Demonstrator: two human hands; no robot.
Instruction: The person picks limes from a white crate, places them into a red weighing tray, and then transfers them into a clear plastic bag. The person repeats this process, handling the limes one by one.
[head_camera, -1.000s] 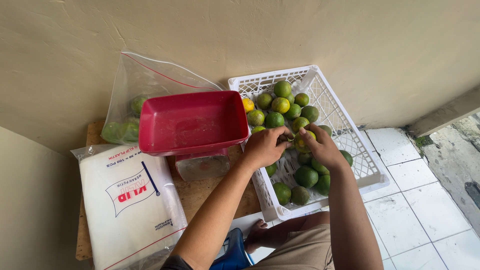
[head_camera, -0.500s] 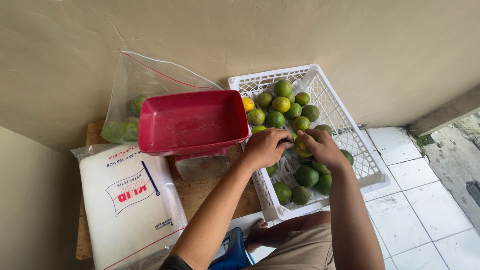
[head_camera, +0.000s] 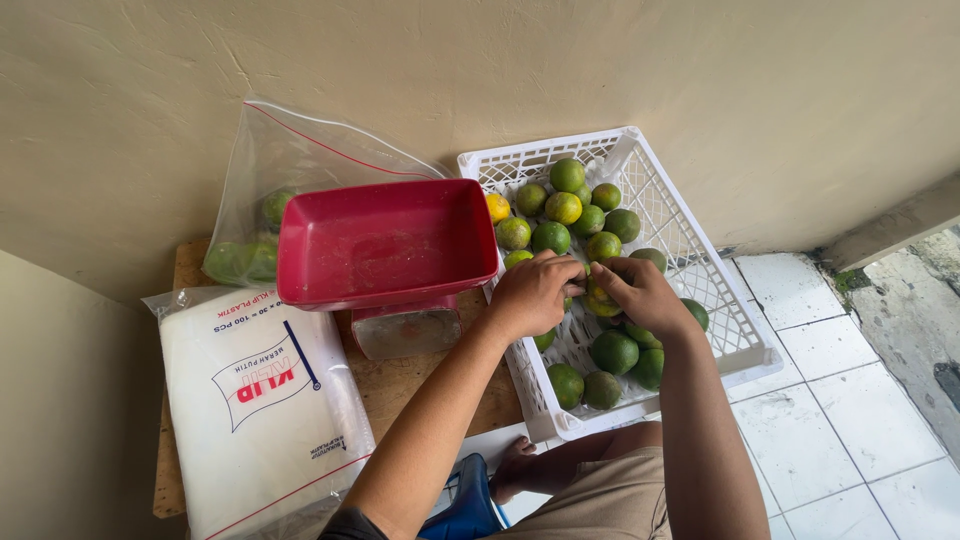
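Both hands meet over the white crate's (head_camera: 745, 330) middle: the left hand (head_camera: 533, 292) and right hand (head_camera: 640, 292) pinch one yellow-green citrus (head_camera: 598, 297) between curled fingertips. Nearer crate rim overhangs tiled floor (head_camera: 850, 420); red tray (head_camera: 385, 240) crowds its left edge, wall (head_camera: 500, 70) behind

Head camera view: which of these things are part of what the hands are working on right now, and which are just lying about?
In hand:
left hand and right hand, together on one green citrus fruit
white plastic crate holding the fruit

Lying about:
red scale tray, bare
clear zip bag with a few fruits
pack of plastic bags
wooden table
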